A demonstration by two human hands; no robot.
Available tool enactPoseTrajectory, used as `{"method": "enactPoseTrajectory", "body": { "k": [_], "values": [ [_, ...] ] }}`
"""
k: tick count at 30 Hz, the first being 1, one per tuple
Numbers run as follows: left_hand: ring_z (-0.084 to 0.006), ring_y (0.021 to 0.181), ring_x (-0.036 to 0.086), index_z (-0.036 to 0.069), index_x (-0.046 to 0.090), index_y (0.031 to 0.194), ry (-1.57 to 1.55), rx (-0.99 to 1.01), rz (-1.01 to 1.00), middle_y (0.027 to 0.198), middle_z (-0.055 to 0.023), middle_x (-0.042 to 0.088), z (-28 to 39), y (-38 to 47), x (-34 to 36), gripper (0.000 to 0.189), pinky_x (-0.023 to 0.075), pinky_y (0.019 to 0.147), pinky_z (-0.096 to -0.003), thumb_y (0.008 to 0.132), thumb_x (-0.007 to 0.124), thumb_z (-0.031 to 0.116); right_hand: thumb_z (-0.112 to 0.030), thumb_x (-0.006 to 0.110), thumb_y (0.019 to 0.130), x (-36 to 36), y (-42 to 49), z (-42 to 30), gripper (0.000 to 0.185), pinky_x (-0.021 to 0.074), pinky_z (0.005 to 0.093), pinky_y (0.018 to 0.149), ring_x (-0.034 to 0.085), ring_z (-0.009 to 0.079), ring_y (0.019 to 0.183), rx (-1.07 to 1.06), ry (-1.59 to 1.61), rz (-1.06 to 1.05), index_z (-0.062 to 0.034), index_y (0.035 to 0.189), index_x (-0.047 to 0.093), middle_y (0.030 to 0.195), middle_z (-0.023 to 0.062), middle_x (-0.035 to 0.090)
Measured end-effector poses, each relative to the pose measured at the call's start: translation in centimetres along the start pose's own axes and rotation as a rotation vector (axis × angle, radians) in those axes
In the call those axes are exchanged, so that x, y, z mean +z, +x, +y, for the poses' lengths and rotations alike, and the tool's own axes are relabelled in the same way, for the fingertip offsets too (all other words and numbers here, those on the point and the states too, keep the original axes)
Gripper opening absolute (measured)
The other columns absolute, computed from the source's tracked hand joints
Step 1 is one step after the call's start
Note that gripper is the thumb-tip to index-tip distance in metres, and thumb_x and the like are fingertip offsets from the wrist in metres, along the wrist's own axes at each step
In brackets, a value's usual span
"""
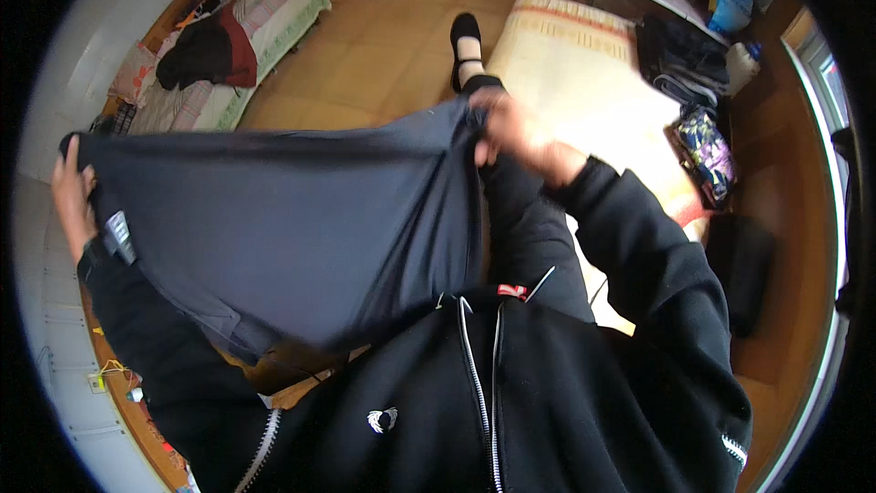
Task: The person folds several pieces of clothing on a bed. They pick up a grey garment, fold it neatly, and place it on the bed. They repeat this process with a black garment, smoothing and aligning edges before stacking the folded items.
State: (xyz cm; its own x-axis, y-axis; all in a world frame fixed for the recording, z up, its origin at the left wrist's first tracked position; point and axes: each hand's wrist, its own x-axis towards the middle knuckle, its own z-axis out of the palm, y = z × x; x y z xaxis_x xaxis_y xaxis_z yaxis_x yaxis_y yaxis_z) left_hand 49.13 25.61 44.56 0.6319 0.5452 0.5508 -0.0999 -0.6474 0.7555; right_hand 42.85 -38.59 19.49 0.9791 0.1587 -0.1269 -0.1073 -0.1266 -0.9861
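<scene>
A dark grey garment (274, 212) is stretched wide in front of my body. My left hand (74, 195) grips its far left corner, beside a white label (120, 236) sewn along its left edge. At the other end my right hand (517, 133), blurred, holds a bunched upper corner above my leg. Folds fan down and leftward from that bunched part. The garment's lower edge hangs near my black zipped jacket (424, 397).
To the right lies a bed with a cream cover (582, 75). Folded dark clothes (684, 55) and a floral cloth (705, 150) line its far side. Another bed (280, 27) at upper left bears a black and red garment (212, 48). Tiled floor (390, 27) runs between them.
</scene>
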Motion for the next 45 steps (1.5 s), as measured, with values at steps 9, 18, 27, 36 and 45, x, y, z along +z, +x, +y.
{"method": "enactPoseTrajectory", "body": {
  "k": [9,18,27,36,45],
  "values": [
    [-0.0324,0.123,0.061,-0.008,0.057,0.130,-0.622,0.208,-0.051,0.128,-0.0213,0.064,9.9,-4.6,5.1,0.053,0.0439,0.110,-0.0409,0.094,0.076,0.026,-0.008,0.046,0.104,-17.1,-4.3,-16.7,0.024,0.0524,0.0282,0.092,0.065,0.0149,0.100,-1.185,0.317,0.550,-0.0027,0.119,0.064,0.109,0.0058,0.069],
    [-0.0194,0.119,0.059,0.001,0.060,0.129,-0.747,0.024,-0.529,0.126,-0.0084,0.063,7.4,-19.5,17.1,0.040,0.0435,0.111,-0.0392,0.099,0.069,0.026,-0.019,0.045,0.098,-21.9,-16.0,-1.3,0.041,0.0445,0.0248,0.092,0.058,0.0129,0.096,-0.932,-0.220,0.762,-0.0001,0.128,0.065,0.110,0.0046,0.066],
    [-0.0196,0.128,0.058,-0.003,0.063,0.134,-0.340,-0.103,-0.959,0.137,-0.0125,0.064,-7.4,-39.7,17.9,0.038,0.0388,0.115,-0.0342,0.098,0.064,0.007,-0.020,0.038,0.101,-17.1,-27.2,24.2,0.044,0.0363,0.0379,0.116,0.055,0.0272,0.131,-0.414,-0.212,0.652,0.0001,0.133,0.060,0.134,0.0156,0.063],
    [-0.0178,0.122,0.058,-0.005,0.063,0.131,-0.326,-0.609,-0.947,0.129,-0.0095,0.066,-16.0,-50.2,17.0,0.036,0.0384,0.111,-0.0306,0.099,0.061,0.012,-0.024,0.048,0.105,-10.0,-27.1,34.6,0.036,0.0523,0.0297,0.086,0.065,0.0156,0.105,0.252,0.697,0.807,-0.0073,0.134,0.061,0.121,0.0039,0.068],
    [-0.0103,0.086,0.056,-0.003,0.067,0.114,0.183,-0.520,-1.119,0.093,-0.0007,0.064,-18.1,-52.4,13.3,0.030,0.0450,0.079,-0.0262,0.099,0.063,0.023,-0.021,0.035,0.107,-7.8,-25.6,35.4,0.043,0.0407,0.0340,0.110,0.056,0.0238,0.127,0.250,0.154,0.767,0.0015,0.138,0.055,0.137,0.0156,0.061]
  ]
}}
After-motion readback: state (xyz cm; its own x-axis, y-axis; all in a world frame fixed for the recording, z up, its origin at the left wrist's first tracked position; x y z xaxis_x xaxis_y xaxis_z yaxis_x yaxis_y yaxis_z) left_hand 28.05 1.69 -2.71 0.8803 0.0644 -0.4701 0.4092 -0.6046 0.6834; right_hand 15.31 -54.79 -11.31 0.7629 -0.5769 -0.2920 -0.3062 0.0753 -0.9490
